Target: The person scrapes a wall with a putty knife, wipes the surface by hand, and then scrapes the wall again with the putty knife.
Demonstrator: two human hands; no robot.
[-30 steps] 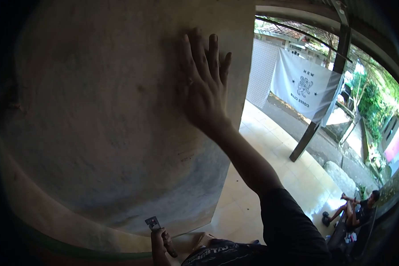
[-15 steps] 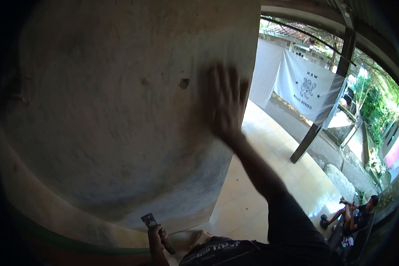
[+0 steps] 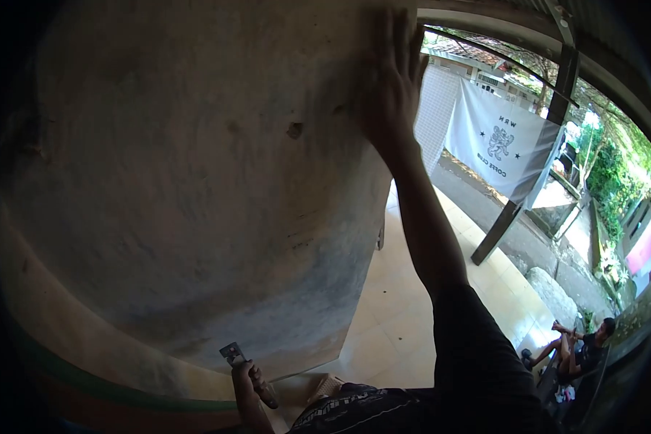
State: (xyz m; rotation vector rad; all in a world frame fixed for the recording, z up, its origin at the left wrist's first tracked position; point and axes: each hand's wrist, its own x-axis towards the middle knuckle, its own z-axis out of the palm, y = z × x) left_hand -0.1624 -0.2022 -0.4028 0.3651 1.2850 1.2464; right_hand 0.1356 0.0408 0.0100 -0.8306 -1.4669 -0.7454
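A large, stained grey wall (image 3: 195, 188) with a small chipped hole (image 3: 294, 130) fills the left and middle of the view. My right hand (image 3: 390, 79) is raised near the wall's right edge, palm toward the wall, fingers stretched out and somewhat blurred; nothing shows in it. Low in the view, my left hand (image 3: 249, 377) is closed round the handle of a scraper (image 3: 232, 354), whose flat metal blade points up and left, in front of the lower wall.
A pale tiled floor (image 3: 390, 311) lies beyond the wall's edge. A white banner (image 3: 495, 141) hangs by a dark post (image 3: 498, 231). Another person (image 3: 582, 353) sits at the lower right. Greenery and a path are outside.
My right hand has moved up along the wall, its arm now more stretched out. My left hand, still round the scraper, has shifted slightly left.
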